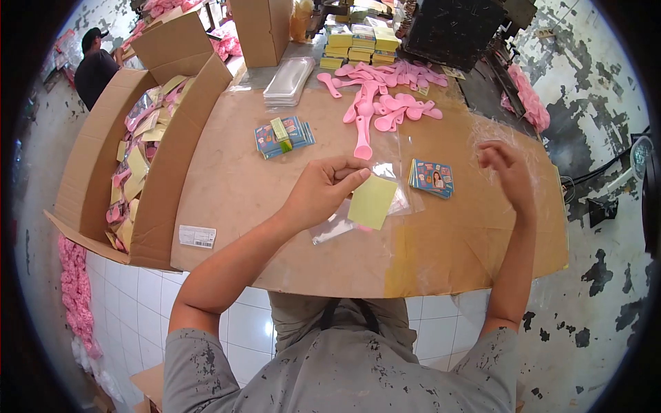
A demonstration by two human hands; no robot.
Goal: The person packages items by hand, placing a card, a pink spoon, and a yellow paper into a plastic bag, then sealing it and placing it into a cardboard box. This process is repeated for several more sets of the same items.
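Note:
My left hand (329,187) is closed in a pinch on a pale yellow card (372,202) above the cardboard-covered table. Under and around the card lie clear plastic bags (332,229). Just beyond my left fingertips, a pink measuring spoon (363,142) points toward me from the spoon pile. My right hand (508,168) is raised over the table's right side, its fingers bent, apart and somewhat blurred, with nothing visible in them. Left of it rests a stack of blue printed cards (432,179). Another blue card stack (284,137), with a folded pale green slip on top, lies at the left.
A large open carton (186,148) of packed pink and yellow pieces stands left. At the back are pink spoons (403,76), clear plastic sleeves (289,79), stacked card bundles (360,41) and a dark machine (451,31). A white label (197,236) lies front left. Another person (96,69) sits far left.

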